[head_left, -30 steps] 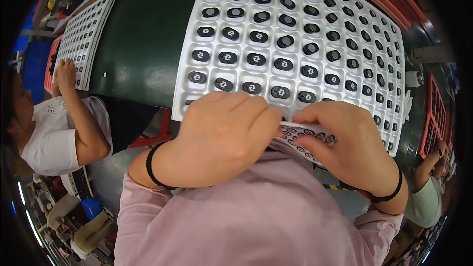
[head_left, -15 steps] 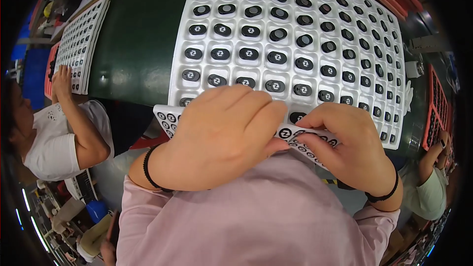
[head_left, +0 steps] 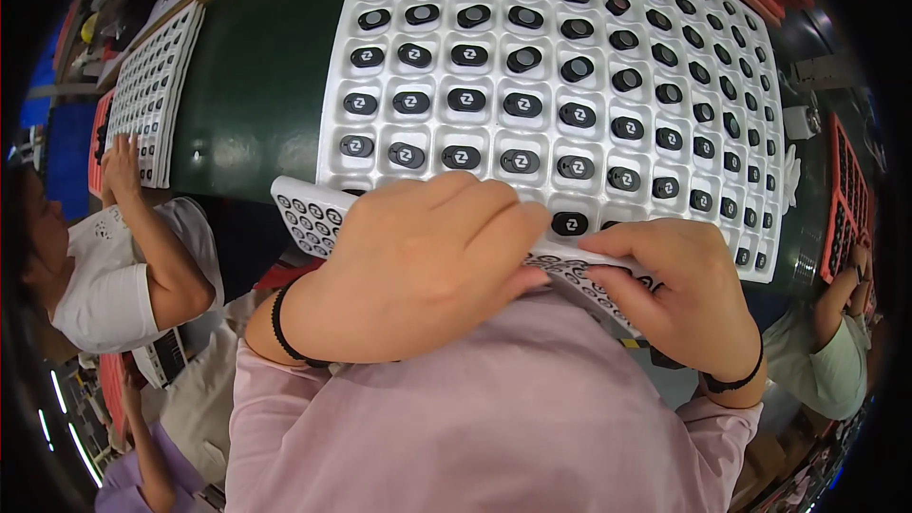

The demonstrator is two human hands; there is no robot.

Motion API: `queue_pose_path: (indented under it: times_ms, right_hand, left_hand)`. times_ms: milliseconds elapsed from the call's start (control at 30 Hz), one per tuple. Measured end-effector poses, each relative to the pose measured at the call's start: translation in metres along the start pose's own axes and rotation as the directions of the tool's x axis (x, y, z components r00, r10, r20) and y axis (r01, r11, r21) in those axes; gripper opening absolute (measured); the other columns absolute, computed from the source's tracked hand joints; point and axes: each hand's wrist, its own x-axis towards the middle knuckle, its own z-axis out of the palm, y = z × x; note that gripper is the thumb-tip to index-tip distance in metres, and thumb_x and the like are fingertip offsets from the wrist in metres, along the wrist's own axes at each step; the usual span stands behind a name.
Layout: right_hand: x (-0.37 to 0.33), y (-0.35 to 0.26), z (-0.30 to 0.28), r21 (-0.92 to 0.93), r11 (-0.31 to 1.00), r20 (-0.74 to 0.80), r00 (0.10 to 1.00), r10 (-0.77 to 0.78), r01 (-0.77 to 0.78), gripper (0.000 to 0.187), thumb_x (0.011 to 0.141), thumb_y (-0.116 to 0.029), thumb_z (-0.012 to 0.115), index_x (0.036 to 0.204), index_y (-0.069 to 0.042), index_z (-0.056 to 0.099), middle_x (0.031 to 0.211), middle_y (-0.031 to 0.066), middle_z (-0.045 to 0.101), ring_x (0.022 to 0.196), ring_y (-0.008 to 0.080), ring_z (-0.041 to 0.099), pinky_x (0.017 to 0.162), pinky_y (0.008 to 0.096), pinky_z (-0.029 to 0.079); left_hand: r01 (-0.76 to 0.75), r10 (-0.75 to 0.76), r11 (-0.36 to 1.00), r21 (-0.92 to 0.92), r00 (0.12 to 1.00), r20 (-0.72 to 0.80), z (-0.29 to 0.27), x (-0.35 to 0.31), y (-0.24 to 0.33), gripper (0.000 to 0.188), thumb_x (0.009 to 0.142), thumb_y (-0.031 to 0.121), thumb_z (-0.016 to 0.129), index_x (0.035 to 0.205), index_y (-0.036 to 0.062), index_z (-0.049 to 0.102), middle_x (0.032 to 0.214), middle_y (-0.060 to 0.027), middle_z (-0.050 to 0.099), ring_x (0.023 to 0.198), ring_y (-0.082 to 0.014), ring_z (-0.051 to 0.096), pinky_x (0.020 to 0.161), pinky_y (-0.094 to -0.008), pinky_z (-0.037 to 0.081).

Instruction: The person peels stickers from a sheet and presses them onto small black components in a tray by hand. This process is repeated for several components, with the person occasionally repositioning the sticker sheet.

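Note:
A white sheet of round black-and-white stickers [head_left: 306,217] is bent over between my hands at the near edge of the tray. My left hand [head_left: 432,271] is closed on the sheet, its back up and its thumb near the folded part. My right hand [head_left: 676,290] pinches the sheet's right part between thumb and forefinger. Whether a loose sticker sits in either pinch is hidden. Just beyond my fingers, the white moulded tray [head_left: 330,119] carries rows of small black oval devices [head_left: 570,223]. Nearer rows bear a white mark; many farther ones show a plain grey disc.
The tray rests on a dark green bench [head_left: 256,76]. At left, a co-worker in a white shirt [head_left: 123,275] reaches to another filled tray [head_left: 152,85]. Red trays [head_left: 841,199] and another person's arm [head_left: 831,313] are at right. A person in purple [head_left: 142,475] is lower left.
The sheet's left end has risen and moved left, and its fold has shifted. My right hand is slightly lower. The tray sits a little farther left in view. A person in purple has appeared lower left.

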Motion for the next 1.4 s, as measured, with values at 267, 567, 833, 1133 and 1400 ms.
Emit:
queue_pose_path:
  times_ms: [267, 567, 833, 1133, 1400]
  right_hand:
    - [0.003, 0.002, 0.008, 0.059, 0.998, -0.028, 0.999, -0.035, 0.037, 0.024, 0.08, -0.004, 0.078, 0.103, -0.002, 0.075, 0.089, 0.0131, 0.076, 0.074, 0.0294, 0.073, 0.066, 0.034, 0.055]
    - [-0.005, 0.008, 0.01, 0.201, 0.979, -0.042, 0.999, -0.005, 0.014, 0.024, 0.078, -0.006, 0.081, 0.102, -0.001, 0.077, 0.083, 0.0123, 0.076, 0.07, 0.0236, 0.072, 0.063, 0.0296, 0.052]
    - [-0.007, 0.012, 0.027, 0.345, 0.934, -0.224, 0.975, -0.013, 0.092, 0.023, 0.079, -0.004, 0.08, 0.101, -0.002, 0.079, 0.08, 0.0102, 0.076, 0.066, 0.0194, 0.071, 0.06, 0.0279, 0.05]
    - [-0.008, 0.006, 0.027, 0.317, 0.945, -0.211, 0.978, -0.009, 0.077, 0.019, 0.078, -0.002, 0.08, 0.097, -0.004, 0.081, 0.076, 0.0072, 0.074, 0.061, 0.0176, 0.067, 0.056, 0.028, 0.047]
    - [-0.015, 0.014, 0.03, 0.223, 0.955, -0.192, 0.969, -0.154, 0.196, 0.019, 0.08, 0.0, 0.077, 0.099, -0.002, 0.079, 0.073, 0.0067, 0.073, 0.055, 0.019, 0.064, 0.051, 0.0294, 0.044]
  left_hand:
    - [-0.06, 0.06, 0.998, 0.0, 0.997, 0.051, 0.0, -0.002, -0.002, 0.029, 0.075, 0.019, 0.085, 0.095, 0.0061, 0.07, 0.08, -0.0067, 0.068, 0.065, -0.025, 0.065, 0.055, -0.0349, 0.05]
    - [-0.022, 0.026, 0.996, -0.081, 0.998, 0.056, -0.004, 0.001, 0.001, 0.025, 0.077, 0.018, 0.085, 0.093, 0.0053, 0.07, 0.08, -0.0073, 0.068, 0.064, -0.025, 0.065, 0.055, -0.0342, 0.05]
    - [-0.022, 0.032, 0.994, -0.104, 0.996, 0.087, -0.004, -0.003, -0.003, 0.021, 0.079, 0.015, 0.083, 0.093, 0.0051, 0.071, 0.079, -0.0076, 0.068, 0.065, -0.0254, 0.066, 0.057, -0.0346, 0.051]
    - [-0.064, 0.061, 0.99, -0.127, 0.998, -0.025, 0.005, -0.005, -0.005, 0.019, 0.082, 0.017, 0.079, 0.082, 0.0078, 0.063, 0.066, -0.0037, 0.056, 0.058, -0.0212, 0.061, 0.049, -0.035, 0.046]
    - [0.047, 0.002, 0.979, -0.196, 0.971, 0.24, -0.004, -0.011, -0.006, 0.013, 0.085, 0.015, 0.08, 0.087, 0.0085, 0.069, 0.07, -0.0053, 0.067, 0.058, -0.025, 0.065, 0.052, -0.0347, 0.049]
